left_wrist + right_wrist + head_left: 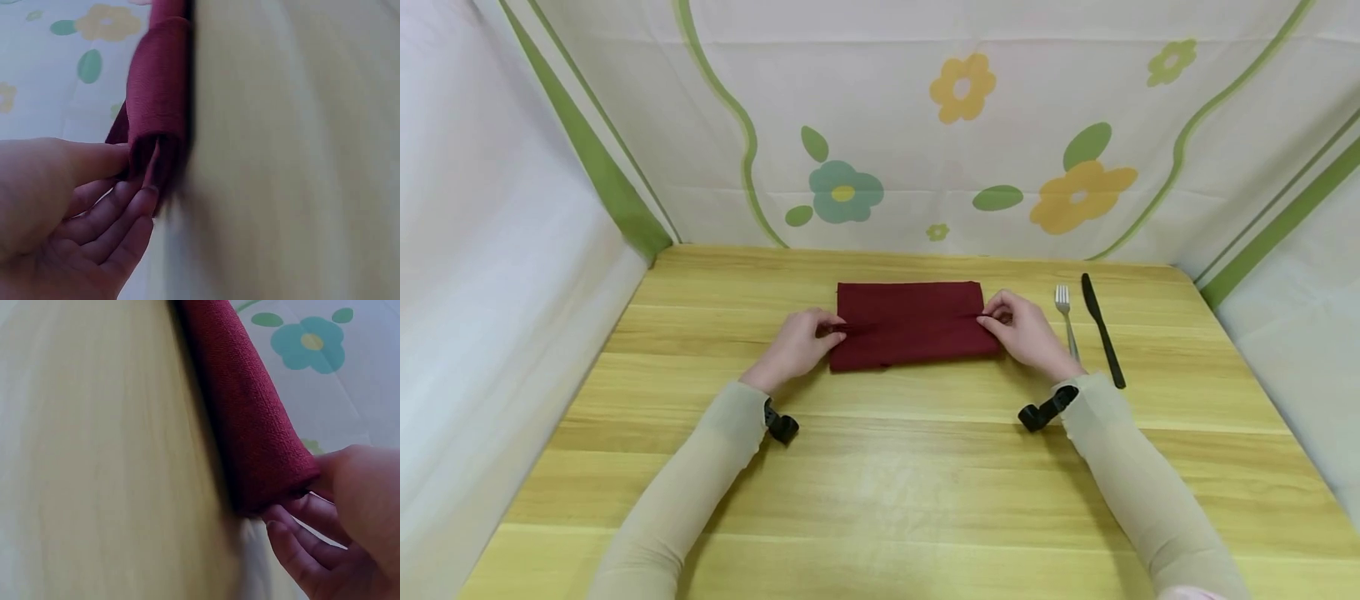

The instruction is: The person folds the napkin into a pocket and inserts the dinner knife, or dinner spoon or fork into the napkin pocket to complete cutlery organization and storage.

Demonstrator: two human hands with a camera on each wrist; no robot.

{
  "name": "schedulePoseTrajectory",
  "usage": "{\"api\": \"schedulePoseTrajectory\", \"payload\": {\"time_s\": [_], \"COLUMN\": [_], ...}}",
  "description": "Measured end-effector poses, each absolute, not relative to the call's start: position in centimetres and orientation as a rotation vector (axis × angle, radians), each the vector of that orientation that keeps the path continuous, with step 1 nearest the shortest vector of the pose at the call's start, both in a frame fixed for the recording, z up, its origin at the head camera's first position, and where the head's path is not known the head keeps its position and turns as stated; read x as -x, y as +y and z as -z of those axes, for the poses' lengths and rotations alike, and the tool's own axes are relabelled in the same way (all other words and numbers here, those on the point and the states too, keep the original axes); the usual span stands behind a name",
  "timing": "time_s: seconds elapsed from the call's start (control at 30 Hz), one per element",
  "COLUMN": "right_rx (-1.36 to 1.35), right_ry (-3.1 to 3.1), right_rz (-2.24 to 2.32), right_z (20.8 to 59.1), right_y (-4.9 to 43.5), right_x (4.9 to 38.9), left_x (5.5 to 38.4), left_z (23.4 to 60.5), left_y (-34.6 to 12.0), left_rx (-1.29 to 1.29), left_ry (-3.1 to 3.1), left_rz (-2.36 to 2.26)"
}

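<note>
maroon cloth (pixel 916 310) lies folded near the centre of the head view, and from my remote seat i read its long axis as running left to right, between the two hands. the left hand (pixel 801 342) pinches its left end between thumb and fingers; the right hand (pixel 1018 329) pinches the right end likewise, so neither is nearer: both touch it. in each wrist view i see the cloth stretch from the grip toward the top of the frame. a fork (pixel 1063 302) and black knife (pixel 1103 333) lie right of centre, apart from the cloth.
</note>
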State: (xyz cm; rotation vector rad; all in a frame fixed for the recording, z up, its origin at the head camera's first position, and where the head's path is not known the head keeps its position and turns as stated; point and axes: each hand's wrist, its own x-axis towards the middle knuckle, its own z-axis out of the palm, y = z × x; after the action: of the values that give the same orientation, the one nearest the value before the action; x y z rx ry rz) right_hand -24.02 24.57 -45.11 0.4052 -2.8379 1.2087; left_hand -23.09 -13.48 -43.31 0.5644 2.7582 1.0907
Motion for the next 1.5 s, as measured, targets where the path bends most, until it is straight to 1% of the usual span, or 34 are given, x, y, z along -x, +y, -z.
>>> {"api": "schedulePoseTrajectory", "payload": {"time_s": [0.2,0.37,0.7,0.93,1.1,1.33,1.5], "right_rx": [-0.358,-0.368,-0.499,-0.561,-0.538,-0.529,-0.605], "right_ry": [-2.823,-2.838,-2.895,-2.931,-2.965,-3.022,-3.089], "right_rz": [-1.236,-1.209,-0.975,-0.92,-0.972,-1.106,-1.064], "right_z": [45.4,45.6,45.6,45.7,45.5,44.3,44.0], "right_y": [24.6,24.4,23.8,24.0,24.5,24.9,24.6], "right_x": [24.1,24.3,25.1,25.2,25.0,24.2,24.2], "left_x": [23.6,24.2,24.5,24.1,22.4,18.7,18.0], "left_z": [42.6,43.0,43.4,43.2,42.4,41.6,42.3], "left_y": [-12.9,-12.6,-12.6,-12.6,-12.3,-12.3,-12.6], "left_rx": [-0.545,-0.492,-0.374,-0.395,-0.517,-0.888,-0.935], "left_ry": [2.736,2.729,2.729,2.749,2.821,2.718,2.582], "left_rz": [-1.214,-1.153,-1.105,-1.064,-1.038,-0.77,-0.631]}}
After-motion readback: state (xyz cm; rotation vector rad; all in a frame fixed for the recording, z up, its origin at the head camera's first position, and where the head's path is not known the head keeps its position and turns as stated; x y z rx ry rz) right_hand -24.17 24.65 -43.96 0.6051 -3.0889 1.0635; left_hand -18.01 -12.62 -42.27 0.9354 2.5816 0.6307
